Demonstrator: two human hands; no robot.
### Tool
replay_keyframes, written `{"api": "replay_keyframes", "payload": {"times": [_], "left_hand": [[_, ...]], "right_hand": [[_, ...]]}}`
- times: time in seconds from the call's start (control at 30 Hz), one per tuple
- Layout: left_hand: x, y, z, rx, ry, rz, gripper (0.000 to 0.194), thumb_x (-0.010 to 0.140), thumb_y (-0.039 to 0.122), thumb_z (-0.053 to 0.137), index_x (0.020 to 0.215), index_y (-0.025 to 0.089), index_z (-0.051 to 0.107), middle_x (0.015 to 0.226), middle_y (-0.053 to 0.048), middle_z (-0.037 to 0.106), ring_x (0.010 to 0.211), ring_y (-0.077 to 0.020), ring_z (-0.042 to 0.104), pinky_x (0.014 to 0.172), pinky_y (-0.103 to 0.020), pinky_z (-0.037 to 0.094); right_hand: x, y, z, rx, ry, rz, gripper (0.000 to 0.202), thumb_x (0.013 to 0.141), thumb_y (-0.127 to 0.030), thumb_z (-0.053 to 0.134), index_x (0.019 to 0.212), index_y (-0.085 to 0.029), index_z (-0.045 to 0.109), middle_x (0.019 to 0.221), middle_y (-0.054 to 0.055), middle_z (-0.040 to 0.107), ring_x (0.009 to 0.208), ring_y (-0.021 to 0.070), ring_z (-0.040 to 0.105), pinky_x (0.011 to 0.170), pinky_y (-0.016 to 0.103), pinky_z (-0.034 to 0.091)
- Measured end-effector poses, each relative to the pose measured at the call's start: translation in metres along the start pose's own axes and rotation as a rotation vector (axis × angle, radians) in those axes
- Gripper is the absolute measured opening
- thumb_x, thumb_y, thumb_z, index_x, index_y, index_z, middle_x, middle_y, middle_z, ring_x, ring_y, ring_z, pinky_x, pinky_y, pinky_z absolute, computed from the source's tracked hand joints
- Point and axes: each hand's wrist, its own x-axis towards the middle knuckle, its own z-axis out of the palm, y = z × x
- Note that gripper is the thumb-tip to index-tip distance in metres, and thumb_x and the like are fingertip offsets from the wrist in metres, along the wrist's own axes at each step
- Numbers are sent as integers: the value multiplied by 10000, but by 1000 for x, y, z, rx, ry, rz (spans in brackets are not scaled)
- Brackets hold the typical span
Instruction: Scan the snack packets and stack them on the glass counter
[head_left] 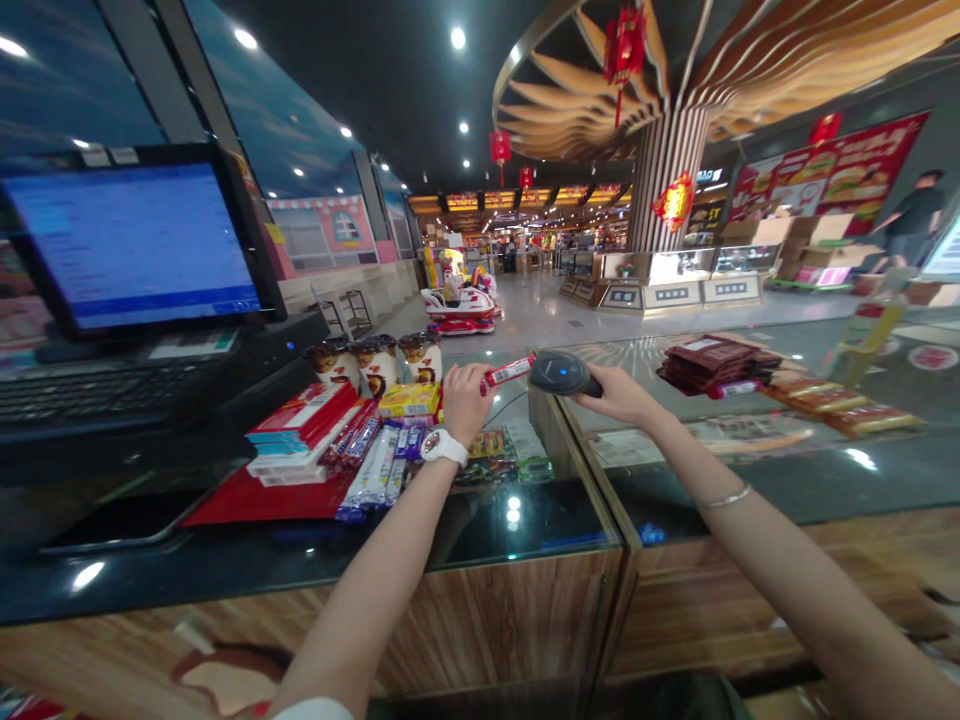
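My left hand point(466, 400), with a white watch on its wrist, grips one end of a small red-and-white packet point(510, 373). The packet points right, its far end close to the head of a black barcode scanner point(559, 373). My right hand point(616, 395) is closed round the scanner's handle; a small blue light shows on top of the scanner. Beside my left hand lie a yellow box point(410, 400), white-and-purple wrapped bars point(375, 465) and a stack of red-and-blue boxes point(304, 418). Behind these stand several lidded cups point(375, 365).
A monitor point(135, 240) and keyboard point(97, 395) occupy the left, with a dark tablet point(127, 522) in front. Dark red packets point(712, 365) and gold bars point(851, 405) lie on the right of the glass counter point(750, 490). A person point(911, 215) stands far right.
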Motion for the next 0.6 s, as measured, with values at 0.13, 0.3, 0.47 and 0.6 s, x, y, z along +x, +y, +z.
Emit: {"api": "replay_keyframes", "payload": {"times": [0.13, 0.3, 0.47, 0.6], "left_hand": [[0, -1, 1, 2, 3, -8, 172, 851, 229, 654, 1022, 237, 638, 1053, -53, 716, 1029, -250, 638, 1083, -468, 381], [0, -4, 2, 24, -11, -13, 192, 825, 201, 671, 1010, 226, 629, 1048, -51, 705, 1025, -251, 630, 1080, -454, 387], [0, -6, 1, 45, 4, -30, 181, 805, 179, 672, 973, 225, 624, 1000, -56, 692, 998, -255, 624, 1064, -459, 395], [-1, -10, 2, 57, 15, -55, 185, 797, 177, 675, 966, 227, 620, 996, -58, 681, 999, -263, 613, 1035, -458, 410]], "right_hand": [[0, -13, 1, 63, 33, -69, 281, 798, -343, 614, 1019, -183, 682, 969, 94, 747, 912, 290, 698, 789, 358, 522], [-1, -22, 3, 90, 46, -118, 301, 780, -309, 616, 1045, -183, 684, 1040, 96, 737, 959, 279, 691, 825, 356, 524], [-2, -22, 4, 45, 31, -79, 265, 794, -337, 604, 983, -173, 692, 963, 100, 741, 888, 274, 695, 770, 335, 514], [-2, -18, 6, 36, 36, -69, 255, 799, -361, 600, 936, -166, 691, 899, 101, 739, 830, 267, 694, 736, 322, 502]]}}
